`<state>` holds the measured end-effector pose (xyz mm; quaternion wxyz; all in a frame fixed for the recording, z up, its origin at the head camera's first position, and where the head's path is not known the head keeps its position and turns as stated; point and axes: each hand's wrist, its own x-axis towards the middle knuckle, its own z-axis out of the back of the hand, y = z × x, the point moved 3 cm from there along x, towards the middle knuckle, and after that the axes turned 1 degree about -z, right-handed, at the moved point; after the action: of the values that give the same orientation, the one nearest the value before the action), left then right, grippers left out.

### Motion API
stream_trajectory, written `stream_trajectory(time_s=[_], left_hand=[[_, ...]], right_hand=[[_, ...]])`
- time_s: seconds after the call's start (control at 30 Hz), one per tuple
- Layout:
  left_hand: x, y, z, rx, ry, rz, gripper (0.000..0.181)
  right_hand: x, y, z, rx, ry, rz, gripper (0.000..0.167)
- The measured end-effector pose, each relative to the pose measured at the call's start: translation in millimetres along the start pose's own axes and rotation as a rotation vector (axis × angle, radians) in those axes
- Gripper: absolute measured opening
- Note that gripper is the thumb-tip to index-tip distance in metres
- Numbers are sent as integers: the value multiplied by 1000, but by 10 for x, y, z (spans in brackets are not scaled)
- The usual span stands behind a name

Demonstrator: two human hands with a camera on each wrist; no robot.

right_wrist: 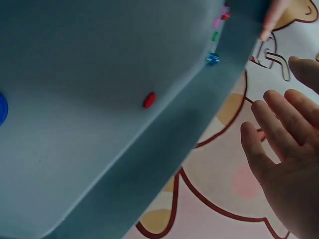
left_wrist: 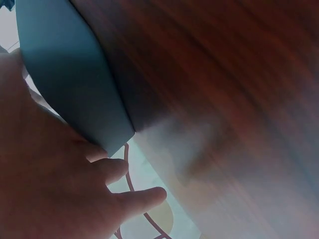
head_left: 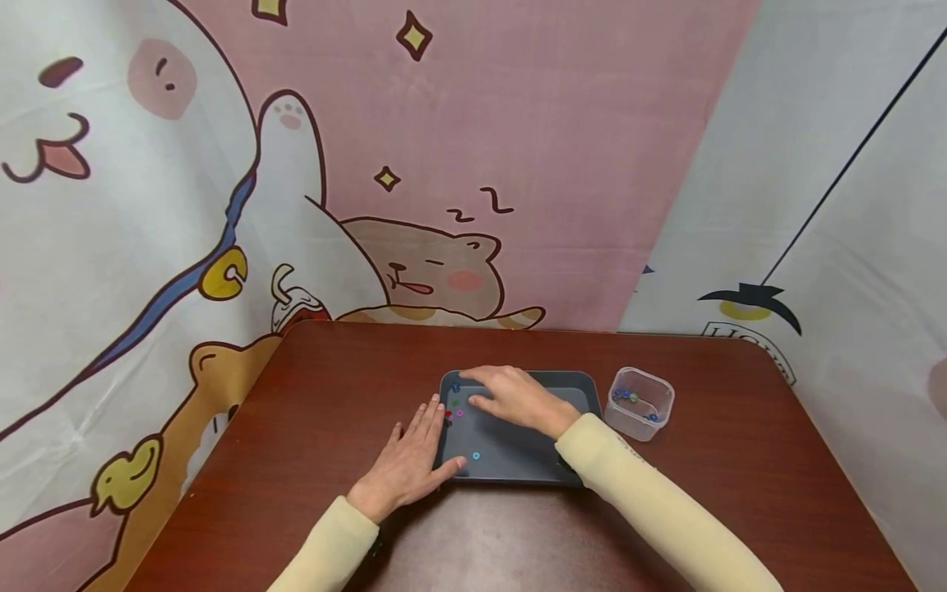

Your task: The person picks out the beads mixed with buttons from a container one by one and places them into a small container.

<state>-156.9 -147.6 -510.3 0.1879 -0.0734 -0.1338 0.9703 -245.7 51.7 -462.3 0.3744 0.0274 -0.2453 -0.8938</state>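
Note:
A dark grey tray (head_left: pixel 525 444) lies on the table in the head view. My left hand (head_left: pixel 407 469) rests along its left rim with fingers straight, the thumb at the near left corner. Over the far part of the tray is my right hand (head_left: pixel 514 399), its fingers extended leftward and holding nothing visible. Small coloured pieces lie by the left wall, among them a blue piece (head_left: pixel 455 386) and a pink ring (head_left: pixel 459 413). Nearer the front sits a light blue ring (head_left: pixel 477 455). The right wrist view shows a red piece (right_wrist: pixel 149 100) and a round blue piece (right_wrist: pixel 2 108).
Right of the tray stands a clear plastic box (head_left: pixel 639 415) with several blue and green pieces inside. The brown wooden table (head_left: pixel 333 386) meets a printed cloth (head_left: pixel 577 164) at its back edge.

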Motion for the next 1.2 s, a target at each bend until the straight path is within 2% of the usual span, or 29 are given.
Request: stream_trajectory(time_s=[0.43, 0.8, 1.2], left_hand=[[-11, 4, -5, 4, -4, 0, 98], [1, 11, -7, 1, 2, -6, 98], [-10, 19, -8, -17, 12, -8, 98]], right_hand=[[176, -54, -253, 4, 71, -48, 48], [224, -73, -423, 5, 72, -37, 45], [295, -122, -504, -53, 58, -42, 40]])
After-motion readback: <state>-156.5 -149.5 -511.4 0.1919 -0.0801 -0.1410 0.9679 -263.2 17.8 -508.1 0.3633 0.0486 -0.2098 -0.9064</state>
